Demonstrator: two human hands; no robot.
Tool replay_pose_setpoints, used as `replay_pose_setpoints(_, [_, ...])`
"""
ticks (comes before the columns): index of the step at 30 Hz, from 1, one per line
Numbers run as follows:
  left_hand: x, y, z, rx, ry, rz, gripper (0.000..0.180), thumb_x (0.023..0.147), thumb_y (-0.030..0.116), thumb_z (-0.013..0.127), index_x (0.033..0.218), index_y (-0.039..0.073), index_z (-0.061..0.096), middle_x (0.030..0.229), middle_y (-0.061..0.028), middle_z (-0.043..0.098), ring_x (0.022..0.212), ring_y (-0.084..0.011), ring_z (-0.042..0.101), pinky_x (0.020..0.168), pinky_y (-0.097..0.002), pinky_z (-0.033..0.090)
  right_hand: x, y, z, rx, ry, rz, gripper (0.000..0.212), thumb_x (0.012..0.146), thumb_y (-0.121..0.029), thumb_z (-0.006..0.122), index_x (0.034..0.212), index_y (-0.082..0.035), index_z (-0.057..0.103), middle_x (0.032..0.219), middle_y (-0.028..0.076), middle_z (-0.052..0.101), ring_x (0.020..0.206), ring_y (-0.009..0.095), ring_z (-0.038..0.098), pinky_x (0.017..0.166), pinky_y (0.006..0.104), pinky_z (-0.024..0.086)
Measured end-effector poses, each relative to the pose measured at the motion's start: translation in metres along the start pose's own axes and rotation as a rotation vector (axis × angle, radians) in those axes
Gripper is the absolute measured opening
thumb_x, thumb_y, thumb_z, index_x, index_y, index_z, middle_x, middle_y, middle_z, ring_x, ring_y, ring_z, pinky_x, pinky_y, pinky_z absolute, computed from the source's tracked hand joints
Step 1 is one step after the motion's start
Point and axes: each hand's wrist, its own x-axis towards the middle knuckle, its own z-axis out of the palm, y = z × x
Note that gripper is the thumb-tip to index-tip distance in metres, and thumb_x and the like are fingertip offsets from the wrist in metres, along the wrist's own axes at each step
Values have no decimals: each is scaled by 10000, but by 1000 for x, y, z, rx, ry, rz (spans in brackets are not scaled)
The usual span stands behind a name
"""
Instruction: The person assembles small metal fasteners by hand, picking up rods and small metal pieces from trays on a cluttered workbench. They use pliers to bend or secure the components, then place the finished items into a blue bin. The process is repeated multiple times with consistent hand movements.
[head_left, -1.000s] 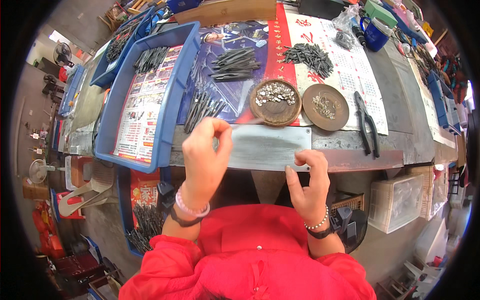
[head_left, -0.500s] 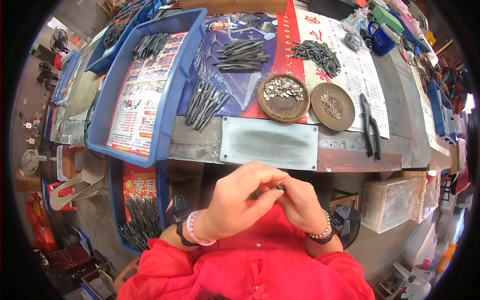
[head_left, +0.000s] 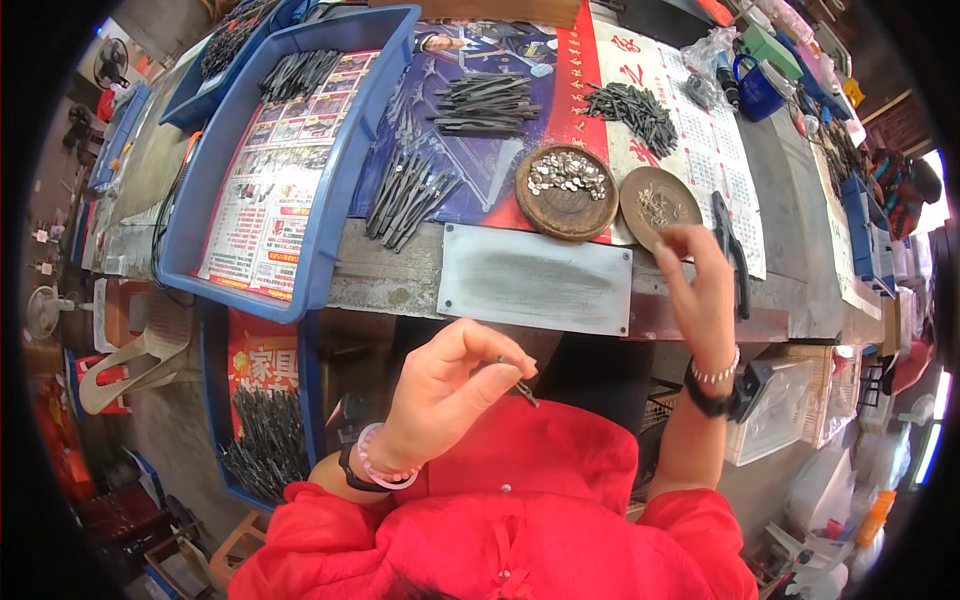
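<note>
My left hand is held over my lap, below the table edge. Its thumb and fingers pinch a slim dark metal piece, whose end sticks out past the fingertips; the rest is hidden. Beyond the table edge my right hand reaches to the near rim of a brown dish, fingers bent and apart, with nothing visible in them. Small brass-coloured bits lie in that dish. Beside it, a round wooden bowl contains small shiny silvery discs.
A grey metal plate lies at the table's front edge. Behind are piles of dark strips and short dark pieces. Black-handled pliers lie right of my right hand. Blue trays stand at left, one lower down with dark strips.
My hands have separated. The right one has moved up and right to the brown dish; the left has stayed over my lap, and the dark piece now shows in its pinch.
</note>
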Motion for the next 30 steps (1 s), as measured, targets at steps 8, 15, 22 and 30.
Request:
replay_pose_setpoints(8, [-14, -7, -4, -65, 31, -178, 109, 967, 84, 541, 1011, -15, 528, 913, -107, 607, 840, -186, 635, 780, -324, 520, 35, 52, 12, -371, -101, -39, 139, 843, -130, 621, 939, -41, 575, 905, 152, 610, 797, 362, 590, 680, 448, 455])
replay_pose_setpoints(15, [-16, -6, -6, -68, 22, -264, 106, 973, 75, 521, 1018, -18, 549, 893, -91, 595, 789, -159, 619, 690, -282, 505, 44, 65, 18, -338, -63, -85, 109, 839, -87, 591, 842, -4, 520, 761, 182, 582, 731, 375, 575, 650, 433, 445])
replay_pose_setpoints(22, [-15, -12, -4, -97, 34, -258, 117, 977, 86, 523, 1024, -17, 553, 890, -75, 588, 793, -156, 625, 660, -262, 484, 42, 52, 10, -211, -59, 73, 115, 859, -102, 589, 842, 1, 541, 751, 190, 602, 713, 371, 585, 649, 434, 453])
replay_pose_setpoints(30, [-10, -12, -1, -115, -20, -307, 118, 978, 97, 526, 1024, -6, 557, 875, -67, 586, 751, -128, 611, 645, -234, 465, 42, 48, 8, -31, 93, 119, 94, 867, -62, 577, 853, 31, 576, 666, 136, 581, 561, 199, 551, 556, 320, 446])
